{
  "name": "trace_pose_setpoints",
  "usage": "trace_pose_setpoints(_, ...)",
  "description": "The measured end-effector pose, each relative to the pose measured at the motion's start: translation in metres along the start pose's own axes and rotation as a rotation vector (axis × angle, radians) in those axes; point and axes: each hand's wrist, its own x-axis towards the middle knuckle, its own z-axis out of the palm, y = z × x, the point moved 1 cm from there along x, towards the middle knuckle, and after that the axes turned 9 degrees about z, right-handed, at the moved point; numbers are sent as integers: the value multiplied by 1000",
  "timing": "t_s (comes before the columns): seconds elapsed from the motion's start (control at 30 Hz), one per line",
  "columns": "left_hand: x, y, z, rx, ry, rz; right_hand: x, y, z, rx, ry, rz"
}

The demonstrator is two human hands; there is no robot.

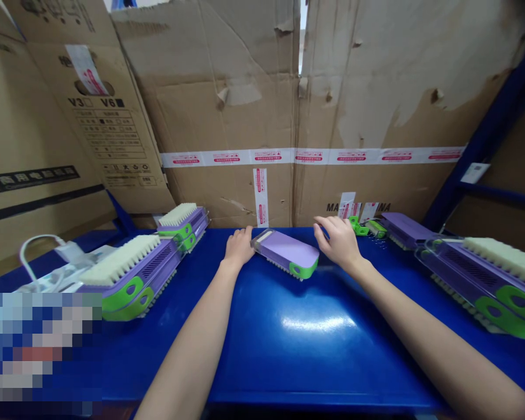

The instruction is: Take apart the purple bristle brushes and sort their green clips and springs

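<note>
A purple brush (284,251) with a green end and pale bristles underneath sits in the middle of the blue table, flat side up. My left hand (239,248) is at its clear left end, fingers bent and closed against it; the thumb is mostly hidden. To the right of the brush's green end is my right hand (339,240), apart from it, with thumb and fingers spread and nothing between them. Just beyond the right hand lie small bright green parts (359,226).
Purple-green brushes are stacked in pairs at the left (135,274), farther back left (184,224) and right (485,274). A purple piece (406,228) lies behind the right stack. A white cable (39,239) is at left. Taped cardboard (227,116) walls the back; blue posts (485,122) frame it.
</note>
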Motion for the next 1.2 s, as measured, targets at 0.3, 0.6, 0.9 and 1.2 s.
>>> trace_pose_setpoints(0.3, 1, 1, 3, 0, 29, -2, -12, -57, -29, 274, -165, -229)
trace_pose_setpoints(0.6, 0, 2, 3, 26, 24, -10, -33, -85, -4, 136, -325, -405)
trace_pose_setpoints(0.9, -1, 2, 2, 14, 28, -1, -23, -45, 17, 40, -262, -127)
trace_pose_setpoints(1.2, 0, 13, -6, -21, 90, -4, -22, -26, 35, 336, -245, 157)
